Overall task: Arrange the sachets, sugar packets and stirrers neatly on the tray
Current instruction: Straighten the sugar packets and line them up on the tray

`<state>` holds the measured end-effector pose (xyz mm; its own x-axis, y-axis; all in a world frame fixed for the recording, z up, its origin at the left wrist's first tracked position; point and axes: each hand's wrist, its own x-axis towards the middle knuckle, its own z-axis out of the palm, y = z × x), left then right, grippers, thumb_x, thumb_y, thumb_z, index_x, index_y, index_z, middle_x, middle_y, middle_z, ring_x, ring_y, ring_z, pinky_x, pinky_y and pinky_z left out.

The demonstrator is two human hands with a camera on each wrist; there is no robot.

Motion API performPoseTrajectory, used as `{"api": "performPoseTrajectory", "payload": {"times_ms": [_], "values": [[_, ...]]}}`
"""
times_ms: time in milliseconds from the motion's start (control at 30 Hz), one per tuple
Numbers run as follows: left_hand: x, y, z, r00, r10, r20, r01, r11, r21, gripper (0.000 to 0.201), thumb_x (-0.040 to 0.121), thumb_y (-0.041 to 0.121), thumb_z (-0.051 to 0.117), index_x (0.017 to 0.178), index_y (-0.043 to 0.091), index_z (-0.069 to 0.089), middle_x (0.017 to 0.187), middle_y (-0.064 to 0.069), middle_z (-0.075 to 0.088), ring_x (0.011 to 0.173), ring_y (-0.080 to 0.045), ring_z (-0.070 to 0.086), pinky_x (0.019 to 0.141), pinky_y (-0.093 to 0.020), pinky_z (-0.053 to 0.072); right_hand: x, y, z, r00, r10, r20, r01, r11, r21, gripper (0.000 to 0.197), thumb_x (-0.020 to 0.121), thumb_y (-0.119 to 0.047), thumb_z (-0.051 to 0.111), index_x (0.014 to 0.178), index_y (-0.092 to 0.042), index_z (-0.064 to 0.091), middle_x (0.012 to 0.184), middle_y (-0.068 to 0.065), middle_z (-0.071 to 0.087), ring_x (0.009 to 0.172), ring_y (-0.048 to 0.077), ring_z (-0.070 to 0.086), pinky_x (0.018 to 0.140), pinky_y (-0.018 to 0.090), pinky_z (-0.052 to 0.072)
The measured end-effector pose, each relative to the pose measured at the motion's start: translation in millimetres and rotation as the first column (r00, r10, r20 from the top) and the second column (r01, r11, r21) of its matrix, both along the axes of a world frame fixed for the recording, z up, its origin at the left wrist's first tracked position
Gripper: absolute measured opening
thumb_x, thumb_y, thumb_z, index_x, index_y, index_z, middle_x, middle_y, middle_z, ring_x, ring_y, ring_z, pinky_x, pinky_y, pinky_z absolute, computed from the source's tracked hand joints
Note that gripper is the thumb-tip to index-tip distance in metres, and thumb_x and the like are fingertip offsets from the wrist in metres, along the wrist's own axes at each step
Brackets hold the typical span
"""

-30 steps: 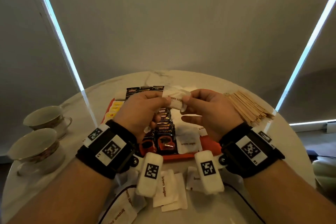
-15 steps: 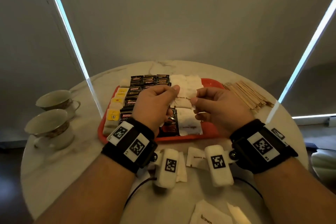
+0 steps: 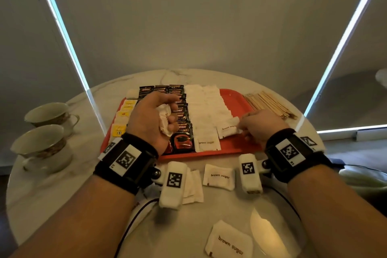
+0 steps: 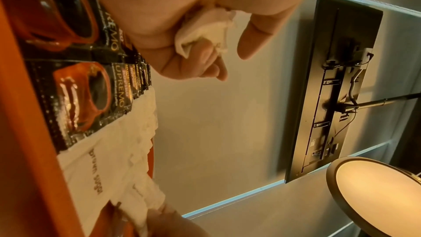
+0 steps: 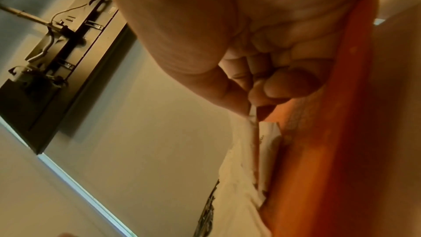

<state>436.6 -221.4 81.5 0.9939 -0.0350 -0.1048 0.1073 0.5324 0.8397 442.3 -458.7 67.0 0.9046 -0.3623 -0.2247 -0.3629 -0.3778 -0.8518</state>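
L hand (image 3: 154, 119) hovered over tray (image 3: 234, 148), fingers curled round a crumpled bunch of sugar packets (image 3: 165, 120); wrist cam showed the white paper (image 4: 205, 30) wedged betw. palm and curled fingers, index sticking out looser.

R hand (image 3: 261, 124) low at tray's right part, thumb + fingertips pinching the edge of one packet (image 3: 227, 130) marked "brown sugar", the packet lying at near end of the right sugar row. Wrist cam: pinch narrow, packet edge (image 5: 252, 118) betw. thumb and finger, other fingers curled in.

Tray contents, left to right: yellow sachets (image 3: 123, 114), black coffee sachets (image 3: 182, 130) in overlapping rows, white sugar rows (image 3: 206, 111).

Stirrers (image 3: 270, 103) in a loose pile on table (image 3: 62, 184), just beside tray's far-right corner. Loose packets on table near tray's front edge (image 3: 218, 177); one more closer in (image 3: 229, 243).

Two cups (image 3: 41, 144) at table's left.
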Motion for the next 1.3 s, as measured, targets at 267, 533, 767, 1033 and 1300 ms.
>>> {"api": "performPoseTrajectory", "payload": {"times_ms": [267,533,767,1033,1300], "values": [[0,5,0,1.000,0.023,-0.003,-0.023,0.995,-0.093,0.041,0.041,0.008,0.056,0.082,0.009,0.056,0.082,-0.009,0.053,0.060,-0.017,0.043,0.054,-0.029,0.032,-1,3,7,0.992,0.053,-0.116,-0.066,0.992,-0.106,0.011,0.090,-0.011,0.070,0.098,-0.005,0.072,0.079,0.011,0.071,0.069,0.022,0.064,0.067,0.033,0.051],[3,0,-2,0.998,0.026,-0.053,-0.029,0.998,-0.047,0.039,0.049,-0.012,0.028,0.073,0.015,0.044,0.086,-0.009,0.055,0.061,-0.017,0.045,0.049,-0.027,0.034,-4,-1,-3,0.997,-0.053,0.064,0.048,0.996,0.074,0.015,0.088,-0.009,0.073,0.102,-0.007,0.067,0.080,0.012,0.070,0.059,0.021,0.063,0.061,0.034,0.056],[1,-3,-2,0.998,0.049,-0.050,-0.049,0.999,-0.010,0.049,0.047,-0.015,0.029,0.081,0.013,0.051,0.103,-0.012,0.057,0.072,-0.021,0.048,0.054,-0.031,0.039,1,2,0,0.999,0.029,0.035,-0.036,0.976,0.214,0.017,0.094,-0.010,0.070,0.106,0.001,0.065,0.080,0.015,0.069,0.066,0.025,0.071,0.084,0.045,0.061],[-4,-8,-1,0.999,-0.038,-0.020,0.038,0.999,-0.002,0.055,0.085,-0.029,0.043,0.116,0.012,0.062,0.128,-0.021,0.057,0.103,-0.037,0.063,0.080,-0.042,0.061,-5,39,24,0.877,0.392,0.277,-0.433,0.895,0.104,0.022,0.086,-0.033,0.079,0.097,-0.016,0.072,0.088,0.004,0.074,0.076,0.015,0.068,0.073,0.032,0.058],[-1,0,0,0.997,0.053,-0.060,-0.049,0.997,0.064,0.030,0.096,-0.013,0.056,0.113,0.010,0.064,0.118,-0.021,0.071,0.105,-0.033,0.073,0.075,-0.037,0.064,6,76,30,0.797,0.508,0.327,-0.514,0.855,-0.075,0.037,0.078,-0.032,0.086,0.109,-0.032,0.066,0.089,0.005,0.071,0.068,0.008,0.062,0.064,0.026,0.055]]}}
